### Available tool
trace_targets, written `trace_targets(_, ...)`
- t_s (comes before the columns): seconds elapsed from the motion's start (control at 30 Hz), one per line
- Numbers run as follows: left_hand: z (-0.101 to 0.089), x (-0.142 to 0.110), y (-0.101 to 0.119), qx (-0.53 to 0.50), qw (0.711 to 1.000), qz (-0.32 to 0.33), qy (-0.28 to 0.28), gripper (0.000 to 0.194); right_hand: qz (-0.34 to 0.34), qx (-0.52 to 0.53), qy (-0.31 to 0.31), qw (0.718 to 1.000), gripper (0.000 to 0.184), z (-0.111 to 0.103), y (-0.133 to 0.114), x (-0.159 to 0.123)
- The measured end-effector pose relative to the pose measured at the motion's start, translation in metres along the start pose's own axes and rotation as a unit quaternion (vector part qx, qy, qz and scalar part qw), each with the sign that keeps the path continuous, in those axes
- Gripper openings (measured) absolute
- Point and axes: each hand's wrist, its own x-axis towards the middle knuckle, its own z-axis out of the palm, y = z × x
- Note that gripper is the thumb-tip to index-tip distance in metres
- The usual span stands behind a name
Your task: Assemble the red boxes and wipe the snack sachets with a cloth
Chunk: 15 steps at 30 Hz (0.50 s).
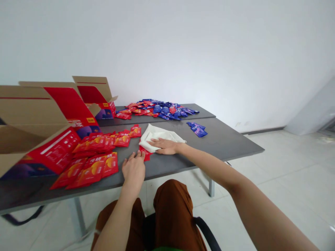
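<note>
A folded white cloth (151,135) lies on the dark table, partly over a red packet (147,156). My right hand (165,145) rests flat on the cloth with its fingers stretched out. Just left of the cloth, my left hand (134,167) touches the red packet's left edge with its fingertips. Its fingers are bent and slightly apart, and nothing shows in its grasp. Beside that hand, several red packets (91,170) lie overlapping near the table's front edge, with another row of red packets (95,143) behind them.
Open cardboard boxes (60,150) stand at the left; another open box (106,108) is farther back. A mixed heap of red and blue packets (167,109) lies along the back of the table (225,143). Blue packets (198,129) lie right of the cloth. A white wall rises behind.
</note>
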Motion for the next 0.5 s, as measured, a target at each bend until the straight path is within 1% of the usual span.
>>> trace_targets(0.1, -0.001, 0.001, 0.000, -0.004, 1.000, 0.022, 0.005, 0.052, -0.052, 0.014, -0.014, 0.998, 0.070, -0.001, -0.011, -0.015)
trace_targets(0.2, -0.001, -0.002, 0.007, -0.001, 1.000, 0.017, 0.021, 0.053, -0.053, 0.018, -0.020, 0.998, 0.068, -0.003, -0.014, -0.017)
trace_targets(0.33, 0.000, -0.005, 0.021, 0.009, 0.998, -0.038, 0.051, 0.051, -0.018, 0.010, -0.005, 1.000, 0.065, -0.003, -0.006, 0.006)
trace_targets(0.4, 0.000, -0.005, 0.024, 0.009, 0.998, -0.046, 0.050, 0.050, 0.017, 0.005, 0.010, 1.000, 0.065, -0.003, 0.001, 0.022)
trace_targets(0.5, -0.002, -0.005, 0.022, 0.009, 0.998, -0.044, 0.035, 0.051, 0.064, -0.004, 0.021, 0.998, 0.063, -0.003, 0.009, 0.041)
